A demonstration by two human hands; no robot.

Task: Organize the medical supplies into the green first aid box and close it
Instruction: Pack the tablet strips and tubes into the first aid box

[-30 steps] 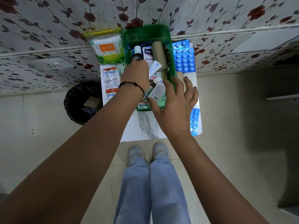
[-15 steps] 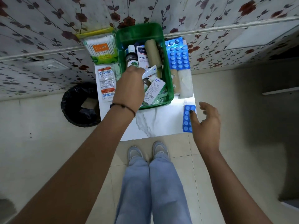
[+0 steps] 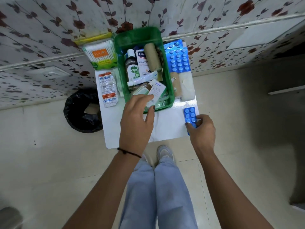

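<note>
box: green, open, on white table against the wall; already crowded with bottle, plaster carton, bandage roll, tube, small carton
lid: not seen, cannot tell where
left hand: over near rim of box, fingers spread loose, tips touching small carton; holding nothing
right hand: at near right table corner, thumb and fingers pinched on near end of blue strip; far end lying free toward box
strip handling: light, thin foil-and-plastic, flexes a bit, slick face; pinch by edges or short end, not on blisters, to avoid popping tablets
strip fit: probably slides flat along right wall of box or on top of cartons; little floor space left
still outside, left of box: cotton buds pack, foil sachet strip
still outside, right of box: big blue blister sheet, tan roll, white gauze
gauze/roll handling: soft, compressible, grab anywhere; good as filler last
big sheet: wide, stiff-ish; may need standing on edge to fit
progress: roughly half packed, judging by count outside
risk: overfilled box may stop lid seating; keep tall items lying down
</note>
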